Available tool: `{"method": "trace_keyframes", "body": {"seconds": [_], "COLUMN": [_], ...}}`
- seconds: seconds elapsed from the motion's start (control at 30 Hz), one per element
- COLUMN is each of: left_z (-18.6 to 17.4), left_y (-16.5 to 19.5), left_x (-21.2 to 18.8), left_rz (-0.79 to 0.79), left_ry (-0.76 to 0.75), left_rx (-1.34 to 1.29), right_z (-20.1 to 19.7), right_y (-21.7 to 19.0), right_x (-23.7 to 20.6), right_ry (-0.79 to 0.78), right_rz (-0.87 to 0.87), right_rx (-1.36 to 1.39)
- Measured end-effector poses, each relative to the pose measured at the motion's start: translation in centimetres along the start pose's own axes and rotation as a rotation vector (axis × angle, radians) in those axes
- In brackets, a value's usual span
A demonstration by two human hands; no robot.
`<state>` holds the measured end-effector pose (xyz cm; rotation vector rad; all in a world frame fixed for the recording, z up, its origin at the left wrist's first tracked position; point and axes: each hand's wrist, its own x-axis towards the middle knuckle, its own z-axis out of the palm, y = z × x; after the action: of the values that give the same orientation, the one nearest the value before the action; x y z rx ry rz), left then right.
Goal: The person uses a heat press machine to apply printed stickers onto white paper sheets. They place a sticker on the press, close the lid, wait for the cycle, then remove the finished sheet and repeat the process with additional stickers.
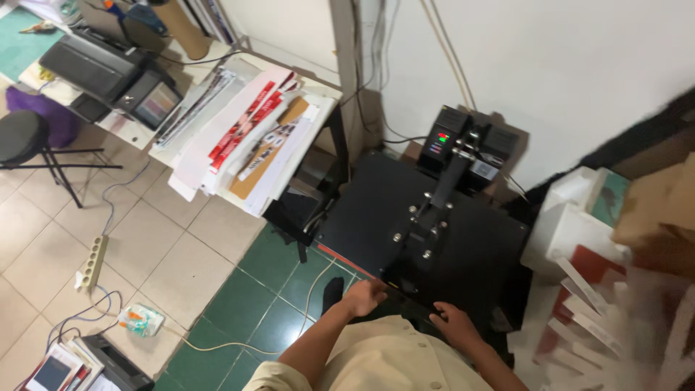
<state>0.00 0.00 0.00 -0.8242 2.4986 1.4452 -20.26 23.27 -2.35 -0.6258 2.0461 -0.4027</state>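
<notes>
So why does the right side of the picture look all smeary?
In the head view, the white and red boards at the right edge are streaked with motion blur, while the black press machine and both hands, left and right, look fairly sharp; the light is soft, with no strong glare.

Black stool (22, 136), printer (90, 64), paper-stacked table (217, 137), power strip (92, 263) on tiled floor (188, 268).

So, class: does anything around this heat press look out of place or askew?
Yes. The power strip lies loose on the floor tiles with cables trailing, and the stacked sheets overhang the side table's edge. Both hands, left hand and right hand, rest squarely at the heat press.
</notes>
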Motion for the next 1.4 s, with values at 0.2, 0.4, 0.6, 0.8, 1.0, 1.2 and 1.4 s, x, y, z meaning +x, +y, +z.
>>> {"method": "trace_keyframes", "body": {"seconds": [0.2, 0.4, 0.6, 0.8, 1.0, 1.2, 1.4], "left_z": [-10.1, -24.9, -33.7, -36.0, -37.4, -38.8, -38.1], "left_y": [-4.7, -10.9, -14.8, -16.6, -17.3, -19.3, -19.9], "left_x": [0.3, 2.5, 4.8, 6.1, 5.1, 5.7, 4.7], "left_rz": [-0.033, -0.184, -0.296, -0.518, -0.483, -0.439, -0.382], "left_ry": [0.140, 0.647, 0.867, 0.732, 0.739, 0.795, 0.673], "left_rx": [0.015, -0.017, 0.037, 0.145, 0.270, 0.437, 0.464], "right_z": [0.8, 2.0, 4.1, 8.1, 9.7, 10.0, 8.7], "right_y": [-5.9, -12.2, -17.9, -19.5, -19.8, -21.7, -25.5], "right_x": [1.1, 2.9, 4.3, 5.4, 6.2, 7.2, 6.3], "right_ry": [-0.017, -0.023, 0.002, 0.101, 0.104, 0.170, 0.012], "right_rz": [0.046, 0.013, 0.107, 0.022, -0.104, -0.206, -0.194], "right_rx": [-0.108, -0.149, -0.099, -0.018, -0.058, -0.118, -0.122]}}
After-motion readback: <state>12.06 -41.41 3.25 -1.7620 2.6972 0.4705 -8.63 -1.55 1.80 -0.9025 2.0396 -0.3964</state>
